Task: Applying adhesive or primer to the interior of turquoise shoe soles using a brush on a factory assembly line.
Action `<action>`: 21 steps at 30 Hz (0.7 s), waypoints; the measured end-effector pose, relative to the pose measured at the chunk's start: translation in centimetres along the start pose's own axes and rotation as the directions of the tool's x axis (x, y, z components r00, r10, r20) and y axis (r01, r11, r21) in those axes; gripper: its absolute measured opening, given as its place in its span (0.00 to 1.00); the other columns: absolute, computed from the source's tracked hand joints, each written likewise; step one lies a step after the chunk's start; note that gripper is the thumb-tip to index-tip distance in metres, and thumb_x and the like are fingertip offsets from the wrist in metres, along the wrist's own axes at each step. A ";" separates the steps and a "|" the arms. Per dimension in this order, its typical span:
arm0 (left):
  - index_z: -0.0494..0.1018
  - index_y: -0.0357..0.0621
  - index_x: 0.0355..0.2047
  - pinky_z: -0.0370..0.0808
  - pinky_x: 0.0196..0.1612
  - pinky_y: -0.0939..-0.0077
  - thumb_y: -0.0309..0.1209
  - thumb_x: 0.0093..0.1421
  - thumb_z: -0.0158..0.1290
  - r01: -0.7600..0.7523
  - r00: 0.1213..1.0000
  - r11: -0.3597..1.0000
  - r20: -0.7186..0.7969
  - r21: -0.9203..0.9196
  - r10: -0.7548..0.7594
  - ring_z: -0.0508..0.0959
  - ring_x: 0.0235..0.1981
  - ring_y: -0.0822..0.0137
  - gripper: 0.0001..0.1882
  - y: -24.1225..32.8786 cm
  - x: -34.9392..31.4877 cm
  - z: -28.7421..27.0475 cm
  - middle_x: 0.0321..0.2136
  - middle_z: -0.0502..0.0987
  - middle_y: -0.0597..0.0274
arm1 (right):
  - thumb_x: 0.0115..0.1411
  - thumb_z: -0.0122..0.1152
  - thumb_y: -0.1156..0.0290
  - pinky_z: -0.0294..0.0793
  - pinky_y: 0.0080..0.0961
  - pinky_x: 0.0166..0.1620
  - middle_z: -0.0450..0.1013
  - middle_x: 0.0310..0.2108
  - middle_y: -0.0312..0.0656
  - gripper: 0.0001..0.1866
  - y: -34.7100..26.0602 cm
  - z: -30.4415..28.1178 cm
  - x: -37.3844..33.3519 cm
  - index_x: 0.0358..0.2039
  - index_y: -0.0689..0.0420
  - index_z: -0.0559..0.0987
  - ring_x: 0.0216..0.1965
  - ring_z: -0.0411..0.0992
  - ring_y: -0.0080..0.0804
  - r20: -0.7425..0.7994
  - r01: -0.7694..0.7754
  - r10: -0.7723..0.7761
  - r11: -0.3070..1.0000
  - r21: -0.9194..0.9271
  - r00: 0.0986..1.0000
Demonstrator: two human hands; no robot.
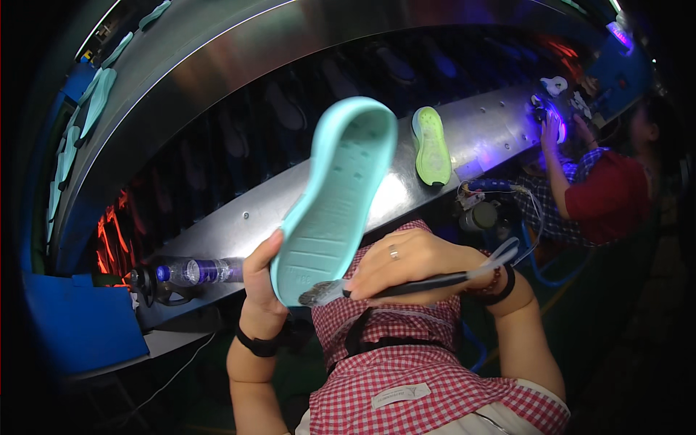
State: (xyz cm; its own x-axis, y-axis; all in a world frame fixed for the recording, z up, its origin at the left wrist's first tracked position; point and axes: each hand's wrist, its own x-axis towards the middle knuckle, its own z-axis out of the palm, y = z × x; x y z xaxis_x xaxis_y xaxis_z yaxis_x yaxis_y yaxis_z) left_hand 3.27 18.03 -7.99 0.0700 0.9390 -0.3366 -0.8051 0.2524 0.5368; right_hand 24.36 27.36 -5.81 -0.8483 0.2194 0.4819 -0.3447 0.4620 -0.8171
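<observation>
My left hand [261, 279] is closed round the near end of a turquoise shoe sole [337, 181], with the thumb along its left edge. The sole is tilted, its hollow inner face turned up toward me and its far end raised. Between the fingers of my right hand [406, 264] is a brush [435, 281] with a black handle and a clear tube or sleeve at its back end. Its dark bristles [317, 293] lie against the inside of the sole's near end, close to my left hand.
A yellow-green sole [432, 148] lies on the metal ledge [272, 192]. Bottles [206, 272] lie at its left end, near a blue box [80, 319]. More turquoise soles [98, 101] lie far left. At right, a person in red [605, 192] works beside a jar [481, 216] and thin cord.
</observation>
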 end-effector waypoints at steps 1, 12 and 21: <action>0.58 0.30 0.54 0.71 0.49 0.68 0.39 0.58 0.42 0.075 0.997 0.994 -0.027 0.082 -0.073 0.73 0.45 0.58 0.29 0.1 -0.1 0.5 0.46 0.69 0.45 | 0.50 0.59 0.75 0.74 0.28 0.40 0.76 0.35 0.43 0.09 0.4 0.2 -0.4 0.34 0.59 0.78 0.37 0.75 0.37 0.066 -0.020 0.017 0.999 0.050 0.998; 0.61 0.30 0.52 0.75 0.40 0.77 0.40 0.59 0.45 0.383 0.924 0.842 -0.158 0.379 -0.349 0.77 0.36 0.64 0.28 1.1 -1.6 0.8 0.42 0.72 0.49 | 0.52 0.49 0.71 0.73 0.21 0.31 0.74 0.43 0.39 0.15 0.3 -1.3 -1.9 0.41 0.55 0.75 0.32 0.76 0.32 0.373 -0.011 0.069 0.988 -0.157 0.925; 0.60 0.29 0.52 0.74 0.38 0.80 0.41 0.59 0.47 0.346 0.938 0.835 -0.166 0.428 -0.303 0.76 0.36 0.69 0.29 1.0 -2.5 0.3 0.41 0.72 0.50 | 0.54 0.48 0.69 0.72 0.22 0.29 0.74 0.43 0.37 0.12 -0.2 -2.6 -2.4 0.38 0.53 0.77 0.30 0.76 0.31 0.427 -0.009 0.159 0.944 -0.331 0.890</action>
State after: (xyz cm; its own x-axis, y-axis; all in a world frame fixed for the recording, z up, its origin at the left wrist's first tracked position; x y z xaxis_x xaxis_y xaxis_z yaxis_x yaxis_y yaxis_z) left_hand 2.47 15.94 -6.42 0.2120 0.7659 -0.6070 -0.3960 0.6352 0.6631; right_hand 27.52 29.01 -5.96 -0.9815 -0.0985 0.1643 -0.1844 0.7180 -0.6711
